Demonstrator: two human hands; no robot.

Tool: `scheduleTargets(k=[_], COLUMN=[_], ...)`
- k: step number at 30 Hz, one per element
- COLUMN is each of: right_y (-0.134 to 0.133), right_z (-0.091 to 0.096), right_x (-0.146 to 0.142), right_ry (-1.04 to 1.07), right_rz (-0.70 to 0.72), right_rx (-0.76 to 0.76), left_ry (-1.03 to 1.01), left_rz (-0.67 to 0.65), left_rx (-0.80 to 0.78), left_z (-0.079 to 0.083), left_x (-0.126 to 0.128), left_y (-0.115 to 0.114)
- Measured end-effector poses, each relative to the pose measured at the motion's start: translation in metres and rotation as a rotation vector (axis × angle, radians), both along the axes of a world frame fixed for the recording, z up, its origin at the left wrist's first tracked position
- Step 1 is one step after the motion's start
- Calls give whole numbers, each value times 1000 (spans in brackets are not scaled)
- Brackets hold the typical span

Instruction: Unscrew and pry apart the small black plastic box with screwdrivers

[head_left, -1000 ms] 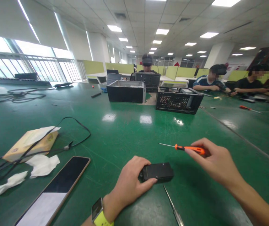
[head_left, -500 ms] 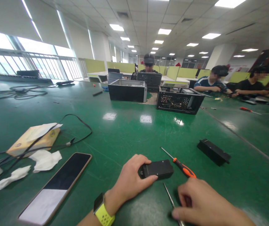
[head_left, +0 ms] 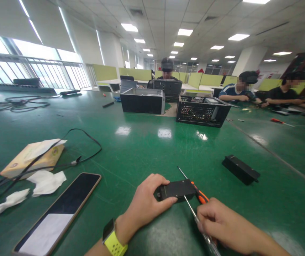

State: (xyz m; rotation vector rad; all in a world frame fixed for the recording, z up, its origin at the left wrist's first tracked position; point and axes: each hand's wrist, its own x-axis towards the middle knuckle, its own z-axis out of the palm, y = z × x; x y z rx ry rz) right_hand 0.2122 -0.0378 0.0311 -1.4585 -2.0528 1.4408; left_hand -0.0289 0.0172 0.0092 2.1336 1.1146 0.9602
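My left hand (head_left: 149, 197) is closed around the left end of a small black rectangular box (head_left: 178, 189), which rests on the green table. A thin metal screwdriver (head_left: 193, 210) is gripped in my right hand (head_left: 217, 218), its shaft slanting up to the left. Its tip meets the near edge of the box, as far as I can see. Behind the box lies a second screwdriver (head_left: 201, 196) with an orange and black handle, partly covered by the box and by my right hand. Another black box (head_left: 241, 170), similar in look, lies to the right.
A phone (head_left: 61, 213) lies at left, near crumpled tissues (head_left: 47, 183), a yellow tissue pack (head_left: 33, 160) and a black cable (head_left: 96, 149). Farther back stand two open computer cases (head_left: 143, 103), (head_left: 203, 113). Several people sit around the far side; a red screwdriver (head_left: 277, 121) lies at right.
My right hand has brought the screwdriver up to the box, so its tip now reaches the near edge. The box now overlaps part of the orange-handled screwdriver. The view has shifted slightly.
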Motion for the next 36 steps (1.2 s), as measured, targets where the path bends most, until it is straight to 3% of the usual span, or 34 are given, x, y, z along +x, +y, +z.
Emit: scheduleTargets(k=[8,15,24,27,36], right_y=[-5,-15,-15,-16,-16], right_z=[-16,-32,-26,-26,-10], right_x=[-17,-36,-39,-36,-29], right_ry=[250,361,657,579,-47], right_rz=[-217,-363,-350,-320,-150], right_rx=[-257,-337,-504,-468,-240], left_ry=[-8,1,36,45,34], left_rz=[-4,30,34,38,23], left_rx=[-22,-51,-62,-52,37], left_z=[1,4,4,4,7], left_x=[2,5,3,3,3], left_y=[-2,-5,-5,-5,-5])
